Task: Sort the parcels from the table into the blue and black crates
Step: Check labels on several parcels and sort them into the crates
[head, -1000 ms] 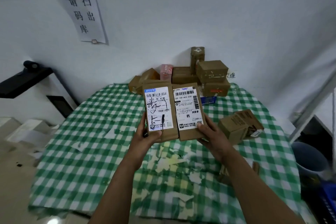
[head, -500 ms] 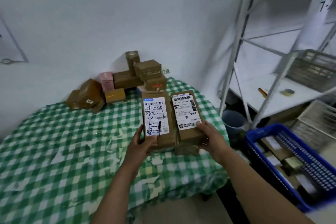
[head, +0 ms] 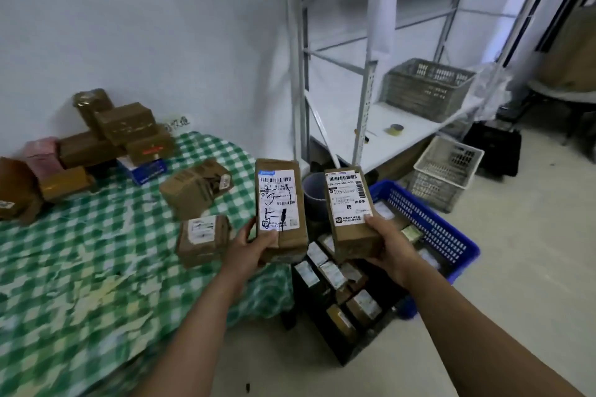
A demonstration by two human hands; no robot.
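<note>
Parcels, two of them, are being held up side by side in the head view. The left grip (head: 254, 245) is clasping the lower end of the scrawled-label parcel (head: 280, 203), thumb lying on its face. The right grip (head: 390, 245) is clasping the foot of the clean-label parcel (head: 350, 203). Both parcels are hanging in the air with their labels facing the camera. The clean-label one is hovering over the blue crate (head: 464, 242). The other is sitting by the edge of the counter (head: 96, 251), next to the black crate (head: 311, 309), which is standing on the floor just beside the blue one. Both crates are already carrying boxes, and a pile of boxes (head: 122, 135) is waiting on the counter by the wall.

The likely risk is that each tall parcel, pinched only at its bottom end, could be tipping out of the fingers. With the crates so close together, a careless drop could be landing a parcel in the wrong one or glancing off the boxes inside.
</note>
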